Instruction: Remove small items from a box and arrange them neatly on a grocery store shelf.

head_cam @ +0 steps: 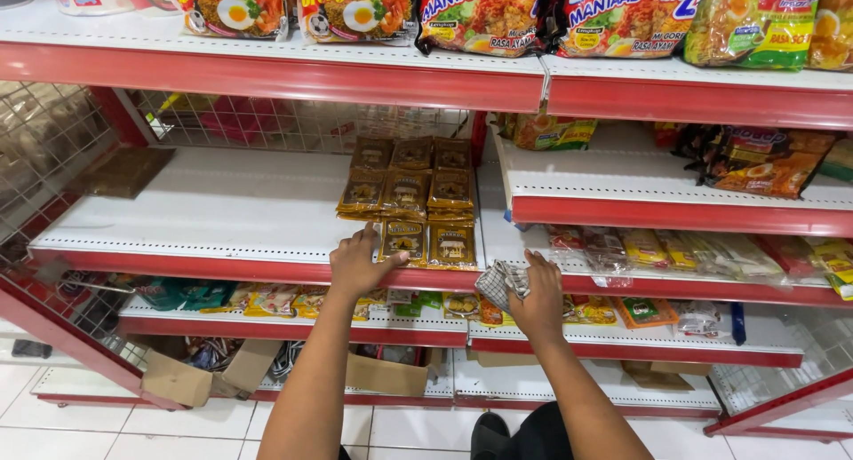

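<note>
My left hand (360,263) rests on the front edge of a white shelf (213,213), fingers spread and touching the front left brown-gold packet (404,240). Several such packets (407,191) lie in three rows on the shelf. My right hand (539,296) is closed on a crumpled checked cloth (500,283) at the shelf's front edge, just right of the packets.
The shelf above (267,69) carries noodle packs (480,16). A stepped shelf (657,198) to the right holds dark and clear packets. Lower shelves (293,322) hold more packets, with cardboard boxes (191,378) underneath. A wire mesh side panel (40,149) closes the left. White tiled floor lies below.
</note>
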